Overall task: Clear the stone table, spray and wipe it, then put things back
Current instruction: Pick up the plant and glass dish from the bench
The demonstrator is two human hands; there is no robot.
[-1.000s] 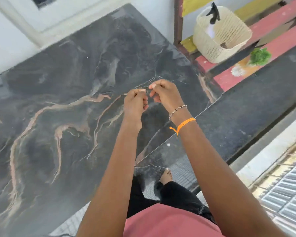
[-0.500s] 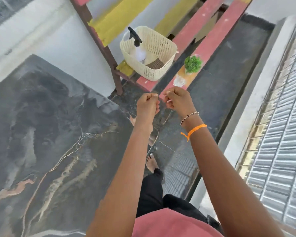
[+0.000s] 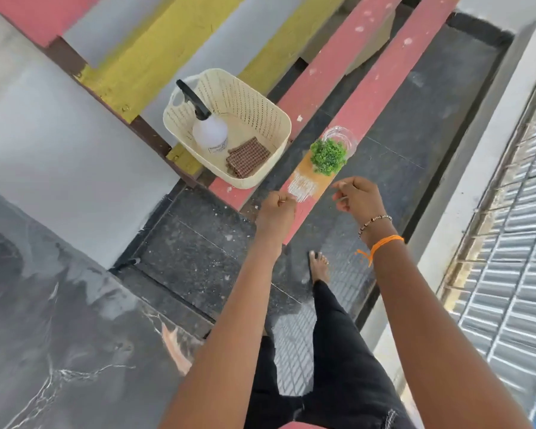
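Fists parted: left hand, right hand.

Red planks and yellow planks slanting across the top, on a brown frame. Grey wall at left. Dark speckled floor below, dusted with pale flecks. Bare foot flat on the floor, black trousers above it. White ledge and metal grille along the right.

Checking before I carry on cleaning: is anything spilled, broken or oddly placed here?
Nothing looks spilled or broken. The spray bottle and folded cloth sit in the basket; the green plant stands on a red plank.
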